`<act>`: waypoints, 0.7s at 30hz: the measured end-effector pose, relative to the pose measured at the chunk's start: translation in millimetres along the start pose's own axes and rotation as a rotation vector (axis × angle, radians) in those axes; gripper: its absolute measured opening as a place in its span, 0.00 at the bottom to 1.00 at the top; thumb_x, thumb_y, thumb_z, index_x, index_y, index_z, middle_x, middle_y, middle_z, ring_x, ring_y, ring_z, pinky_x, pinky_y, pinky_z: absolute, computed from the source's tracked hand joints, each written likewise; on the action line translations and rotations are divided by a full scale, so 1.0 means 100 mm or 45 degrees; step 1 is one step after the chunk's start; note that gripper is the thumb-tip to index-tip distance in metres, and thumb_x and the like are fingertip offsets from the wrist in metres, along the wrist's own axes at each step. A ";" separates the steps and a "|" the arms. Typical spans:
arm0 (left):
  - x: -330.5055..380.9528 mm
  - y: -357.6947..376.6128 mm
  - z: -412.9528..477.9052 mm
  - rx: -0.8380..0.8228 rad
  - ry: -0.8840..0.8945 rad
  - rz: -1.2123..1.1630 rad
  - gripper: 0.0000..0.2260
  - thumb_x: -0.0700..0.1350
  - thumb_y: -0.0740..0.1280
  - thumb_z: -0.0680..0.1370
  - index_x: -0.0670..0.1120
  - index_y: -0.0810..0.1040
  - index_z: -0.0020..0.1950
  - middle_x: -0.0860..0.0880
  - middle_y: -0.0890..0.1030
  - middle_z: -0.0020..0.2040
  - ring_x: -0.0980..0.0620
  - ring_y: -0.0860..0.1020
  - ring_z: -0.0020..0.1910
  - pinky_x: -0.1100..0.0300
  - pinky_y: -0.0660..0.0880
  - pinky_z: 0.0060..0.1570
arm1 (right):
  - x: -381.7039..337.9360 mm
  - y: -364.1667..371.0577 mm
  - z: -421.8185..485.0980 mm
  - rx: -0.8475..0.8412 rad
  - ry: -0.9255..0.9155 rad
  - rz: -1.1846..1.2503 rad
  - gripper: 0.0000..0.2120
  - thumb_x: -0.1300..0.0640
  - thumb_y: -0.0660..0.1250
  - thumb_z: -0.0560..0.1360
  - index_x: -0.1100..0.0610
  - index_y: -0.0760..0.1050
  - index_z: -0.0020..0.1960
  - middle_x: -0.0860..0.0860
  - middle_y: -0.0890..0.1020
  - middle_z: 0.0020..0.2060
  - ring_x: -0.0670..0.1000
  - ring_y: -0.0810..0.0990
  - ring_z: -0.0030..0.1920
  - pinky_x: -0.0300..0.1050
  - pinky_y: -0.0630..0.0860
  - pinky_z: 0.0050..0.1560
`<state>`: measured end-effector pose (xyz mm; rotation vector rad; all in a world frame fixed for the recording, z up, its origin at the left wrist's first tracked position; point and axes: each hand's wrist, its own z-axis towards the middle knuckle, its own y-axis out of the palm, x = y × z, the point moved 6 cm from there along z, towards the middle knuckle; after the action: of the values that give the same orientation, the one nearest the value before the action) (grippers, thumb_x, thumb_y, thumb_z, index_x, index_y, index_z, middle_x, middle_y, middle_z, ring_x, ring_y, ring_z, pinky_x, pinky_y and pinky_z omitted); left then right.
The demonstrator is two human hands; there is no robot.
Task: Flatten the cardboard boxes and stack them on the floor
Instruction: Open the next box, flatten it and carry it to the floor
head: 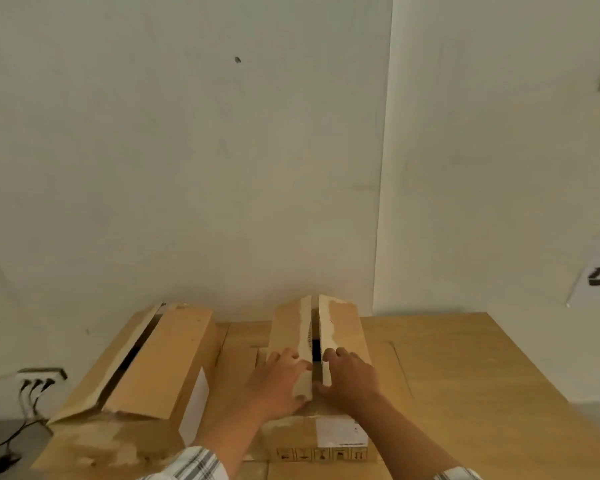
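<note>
Sitting leftmost on flat brown cardboard sheets, a large brown cardboard box has its flaps ajar, while beside it the left hand and right hand curl their fingers over the parted flaps of a narrower brown cardboard box.

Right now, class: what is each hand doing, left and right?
Left hand: grips the left flap of the middle box.
Right hand: grips the right flap.

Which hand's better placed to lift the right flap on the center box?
Right. The right hand has its fingers curled over the seam edge of the right flap; the left hand grips the left flap, across the gap.
</note>
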<state>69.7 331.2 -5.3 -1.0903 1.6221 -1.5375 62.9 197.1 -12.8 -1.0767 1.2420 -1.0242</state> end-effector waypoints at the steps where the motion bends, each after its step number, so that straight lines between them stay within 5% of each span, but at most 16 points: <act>1: -0.01 0.06 0.04 -0.034 0.068 0.049 0.29 0.57 0.68 0.76 0.60 0.63 0.76 0.51 0.61 0.77 0.45 0.63 0.73 0.47 0.68 0.68 | -0.04 0.06 -0.01 0.000 0.031 -0.025 0.26 0.41 0.64 0.74 0.51 0.66 0.67 0.49 0.75 0.60 0.53 0.76 0.59 0.48 0.76 0.53; 4: 0.04 0.20 0.10 -0.109 0.248 0.197 0.33 0.59 0.66 0.76 0.60 0.57 0.78 0.48 0.52 0.80 0.42 0.56 0.76 0.43 0.60 0.71 | -0.12 0.17 -0.08 0.030 0.098 -0.115 0.30 0.46 0.65 0.75 0.53 0.60 0.73 0.51 0.70 0.66 0.56 0.72 0.63 0.51 0.72 0.58; 7: 0.11 0.18 0.14 -0.020 0.360 0.271 0.34 0.60 0.64 0.75 0.56 0.56 0.79 0.47 0.55 0.79 0.42 0.57 0.75 0.44 0.58 0.71 | -0.12 0.15 -0.13 0.119 0.120 -0.177 0.28 0.49 0.62 0.77 0.52 0.58 0.74 0.52 0.68 0.69 0.57 0.72 0.63 0.52 0.72 0.57; 11: 0.26 0.02 0.21 0.136 0.454 0.258 0.39 0.64 0.62 0.74 0.54 0.50 0.80 0.48 0.57 0.79 0.44 0.60 0.75 0.44 0.58 0.72 | -0.07 -0.06 -0.14 0.288 0.122 -0.216 0.25 0.54 0.66 0.75 0.54 0.65 0.70 0.52 0.72 0.66 0.56 0.76 0.60 0.51 0.76 0.55; 15: 0.29 0.05 0.29 0.064 0.351 0.271 0.40 0.56 0.64 0.76 0.53 0.43 0.81 0.47 0.62 0.78 0.42 0.63 0.74 0.40 0.57 0.71 | 0.25 -0.31 -0.14 0.423 0.299 -0.283 0.20 0.63 0.70 0.72 0.55 0.72 0.63 0.54 0.76 0.60 0.57 0.78 0.55 0.50 0.78 0.49; 17: 0.29 0.04 0.29 -0.002 0.269 0.307 0.33 0.53 0.63 0.76 0.49 0.56 0.79 0.46 0.72 0.70 0.42 0.65 0.71 0.40 0.59 0.69 | 0.47 -0.37 -0.17 0.382 0.406 -0.422 0.20 0.61 0.72 0.72 0.55 0.73 0.62 0.55 0.76 0.61 0.59 0.75 0.61 0.56 0.73 0.56; 19: 0.28 -0.09 0.29 0.009 0.171 0.411 0.20 0.52 0.62 0.76 0.47 0.74 0.67 0.48 0.78 0.62 0.44 0.67 0.68 0.42 0.61 0.67 | 0.66 -0.28 -0.18 0.170 0.448 -0.589 0.23 0.56 0.66 0.77 0.54 0.67 0.70 0.56 0.68 0.70 0.60 0.59 0.74 0.62 0.56 0.69; 21: 0.21 -0.24 0.32 0.008 0.020 0.520 0.12 0.49 0.63 0.77 0.49 0.79 0.58 0.49 0.80 0.55 0.45 0.68 0.66 0.45 0.60 0.65 | 0.78 -0.13 -0.17 -0.040 0.405 -0.664 0.23 0.55 0.62 0.79 0.54 0.64 0.73 0.54 0.65 0.73 0.59 0.53 0.76 0.58 0.53 0.71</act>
<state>91.6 299.2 16.9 -0.6877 1.7209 -1.2802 50.4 117.7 -15.7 -1.3361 1.2550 -1.6266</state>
